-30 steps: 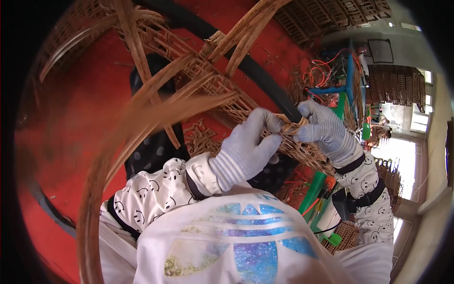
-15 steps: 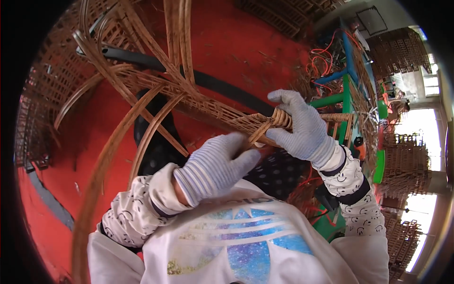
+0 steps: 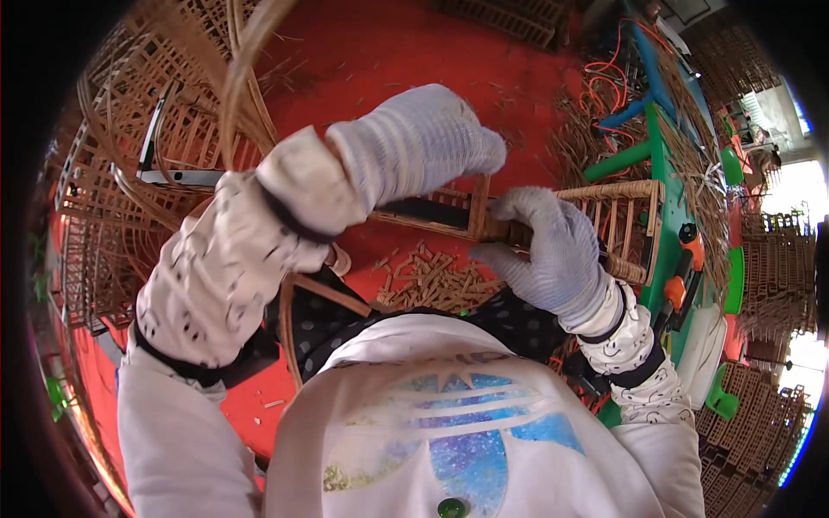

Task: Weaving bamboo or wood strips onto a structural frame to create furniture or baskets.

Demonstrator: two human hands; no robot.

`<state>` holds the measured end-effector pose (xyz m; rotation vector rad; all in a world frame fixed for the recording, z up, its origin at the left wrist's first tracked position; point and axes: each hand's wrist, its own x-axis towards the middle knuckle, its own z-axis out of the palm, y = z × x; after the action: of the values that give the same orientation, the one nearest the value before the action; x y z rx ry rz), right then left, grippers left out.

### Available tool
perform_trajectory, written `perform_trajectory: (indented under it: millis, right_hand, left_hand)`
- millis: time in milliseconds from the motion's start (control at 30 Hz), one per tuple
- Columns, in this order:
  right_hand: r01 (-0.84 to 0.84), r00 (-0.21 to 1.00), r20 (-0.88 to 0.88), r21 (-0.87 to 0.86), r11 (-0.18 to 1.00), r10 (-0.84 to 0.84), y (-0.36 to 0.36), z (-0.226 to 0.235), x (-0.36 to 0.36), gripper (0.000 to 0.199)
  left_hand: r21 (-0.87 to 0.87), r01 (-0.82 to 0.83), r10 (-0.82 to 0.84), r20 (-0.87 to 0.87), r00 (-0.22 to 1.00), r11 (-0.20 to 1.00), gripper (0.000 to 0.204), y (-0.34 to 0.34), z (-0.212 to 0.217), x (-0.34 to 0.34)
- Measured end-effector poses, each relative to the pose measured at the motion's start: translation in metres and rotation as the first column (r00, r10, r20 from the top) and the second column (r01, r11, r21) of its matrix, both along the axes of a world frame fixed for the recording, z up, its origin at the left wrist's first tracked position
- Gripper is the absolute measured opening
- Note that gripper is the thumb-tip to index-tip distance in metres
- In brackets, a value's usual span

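Pinches the wooden frame (image 3: 478, 207) just beyond scattered offcuts (image 3: 440, 276) with the right hand (image 3: 553, 259), with no telling the grip of the left hand (image 3: 419, 142), and risks a twisted frame through one-sided support.

1. The left hand (image 3: 420, 142) has swung up and forward, away from the right; a second ago both pinched the weave close together.
2. The right hand (image 3: 544, 250) now grips a bar of the frame (image 3: 477, 207), no longer the woven strip it held half a second ago.
3. Past the right hand, the runged piece (image 3: 615, 192) shows more fully.
4. The long strips (image 3: 235, 95) that arched across the left have gathered at upper left.
5. The chips (image 3: 440, 281), hidden half a second ago, show plainly.
6. The orange tool (image 3: 678, 289) has come into clearer view.
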<state>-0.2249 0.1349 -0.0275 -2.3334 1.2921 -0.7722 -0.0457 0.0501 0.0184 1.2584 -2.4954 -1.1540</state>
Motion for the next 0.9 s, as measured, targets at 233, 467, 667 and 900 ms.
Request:
perform_trajectory:
  millis: [233, 467, 667, 900]
  right_hand:
    - [-0.059, 0.993, -0.115, -0.208, 0.976, 0.036, -0.008, 0.007, 0.020, 0.035]
    - [0.074, 0.996, -0.053, 0.183, 0.980, -0.065, -0.033, 0.026, 0.017, 0.031]
    - [-0.033, 0.985, 0.159, 0.548, 0.836, -0.066, -0.050, 0.023, 0.014, 0.027]
    - [-0.057, 0.988, 0.152, 0.411, 0.910, -0.007, -0.054, 0.015, 0.010, 0.030]
  left_hand:
    - [-0.287, 0.188, -0.143, 0.168, 0.975, 0.939, 0.024, -0.029, -0.015, 0.002]
    - [-0.347, -0.300, 0.014, -0.634, 0.773, 0.889, 0.013, 0.040, -0.027, 0.048]
    - [0.553, -0.266, 0.571, -0.503, 0.649, 0.790, 0.030, 0.071, -0.057, 0.039]
    - [0.750, -0.135, 0.653, -0.454, 0.607, 0.647, 0.029, 0.048, -0.077, 0.008]
